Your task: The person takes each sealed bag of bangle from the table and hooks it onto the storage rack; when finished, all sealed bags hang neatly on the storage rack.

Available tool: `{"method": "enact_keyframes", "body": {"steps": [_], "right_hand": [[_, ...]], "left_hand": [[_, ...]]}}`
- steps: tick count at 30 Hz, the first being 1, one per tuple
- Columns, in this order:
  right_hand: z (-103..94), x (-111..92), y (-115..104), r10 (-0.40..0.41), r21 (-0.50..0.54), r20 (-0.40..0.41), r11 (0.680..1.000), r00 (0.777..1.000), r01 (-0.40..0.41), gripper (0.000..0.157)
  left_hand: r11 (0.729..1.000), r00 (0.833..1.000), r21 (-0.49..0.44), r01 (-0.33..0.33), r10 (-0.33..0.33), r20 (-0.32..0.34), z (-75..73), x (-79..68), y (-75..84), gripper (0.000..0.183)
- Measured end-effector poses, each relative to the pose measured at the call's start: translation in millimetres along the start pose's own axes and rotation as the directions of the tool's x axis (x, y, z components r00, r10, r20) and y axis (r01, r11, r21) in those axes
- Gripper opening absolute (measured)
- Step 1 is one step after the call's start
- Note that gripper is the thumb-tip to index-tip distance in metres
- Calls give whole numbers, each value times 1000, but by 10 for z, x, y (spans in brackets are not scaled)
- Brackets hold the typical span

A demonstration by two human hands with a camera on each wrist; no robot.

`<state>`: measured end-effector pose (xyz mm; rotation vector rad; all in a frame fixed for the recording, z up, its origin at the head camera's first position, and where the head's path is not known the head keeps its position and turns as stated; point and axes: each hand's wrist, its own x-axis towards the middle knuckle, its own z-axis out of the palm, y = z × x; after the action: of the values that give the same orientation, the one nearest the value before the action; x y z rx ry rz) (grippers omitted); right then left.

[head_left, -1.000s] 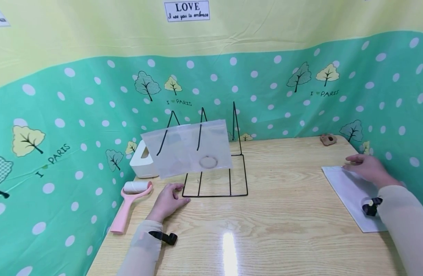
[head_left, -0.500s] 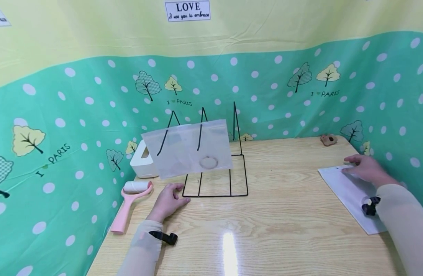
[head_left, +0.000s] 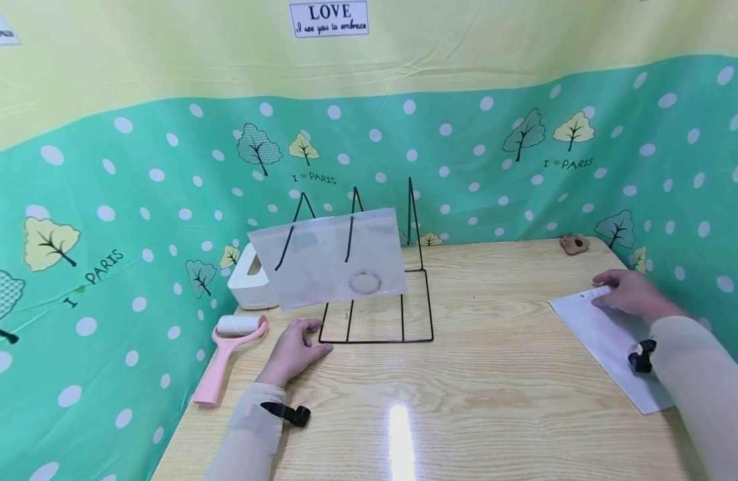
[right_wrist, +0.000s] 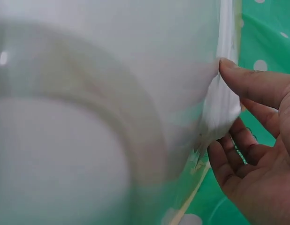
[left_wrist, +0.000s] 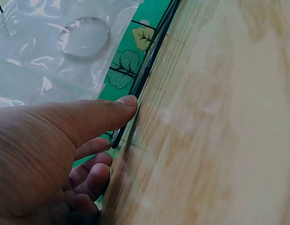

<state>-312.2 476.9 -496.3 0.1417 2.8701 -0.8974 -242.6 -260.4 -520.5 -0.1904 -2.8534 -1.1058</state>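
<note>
A black wire rack (head_left: 429,307) with upright triangular prongs stands on the wooden table, left of middle. A translucent plastic bag (head_left: 321,294) with a round ring mark leans tilted among the prongs. My left hand (head_left: 293,351) is at the rack's front left corner; in the left wrist view its thumb lies on the black wire, fingers curled on the other side. At the far right my right hand (head_left: 634,294) pinches the top edge of a frosted zip bag (head_left: 603,344). In the right wrist view that zip bag (right_wrist: 88,140) fills the left side, its edge bunched between thumb and fingers.
A pink lint roller (head_left: 215,367) lies left of my left hand. Behind it stands a white box (head_left: 249,290) with an opening on top. A small brown object (head_left: 573,244) sits at the back right corner. Patterned green cloth (head_left: 465,167) walls the table behind and on both sides.
My right hand has shifted slightly left, and the zip bag has slid left with it, its top edge now in my fingers. The left hand and the rack have stayed in place.
</note>
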Motion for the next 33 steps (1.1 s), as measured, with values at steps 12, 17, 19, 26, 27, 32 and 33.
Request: {"method": "enact_keyframes", "body": {"steps": [12, 17, 19, 26, 27, 32, 33], "right_hand": [[-63, -53, -39, -4, 22, -8, 1000, 1000, 5, 26], [-91, -109, -86, -22, 20, -7, 1000, 1000, 22, 23], [-101, -126, -105, -44, 19, -11, 999, 999, 44, 22], [-102, -143, -141, -112, 40, -39, 993, 993, 114, 26], [-101, -148, -152, -118, 45, -38, 992, 992, 120, 28], [-89, -184, -241, -137, 50, -33, 989, 990, 138, 32], [-86, -193, -266, -143, 48, -32, 988, 989, 145, 32]], "left_hand": [[1000, 1000, 0, -4, 4, 8, -6, -4, 0, 63], [1000, 1000, -4, 9, -9, 11, -12, -16, 5, 62], [1000, 1000, -3, 8, -8, 8, -13, -19, 8, 61], [1000, 1000, 14, -6, 6, -1, -14, -21, 13, 61], [1000, 1000, 13, -3, 3, 0, -15, -21, 15, 61], [1000, 1000, 7, 11, -11, 11, -21, -27, 22, 60], [1000, 1000, 5, 12, -12, 12, -21, -27, 22, 60]]}}
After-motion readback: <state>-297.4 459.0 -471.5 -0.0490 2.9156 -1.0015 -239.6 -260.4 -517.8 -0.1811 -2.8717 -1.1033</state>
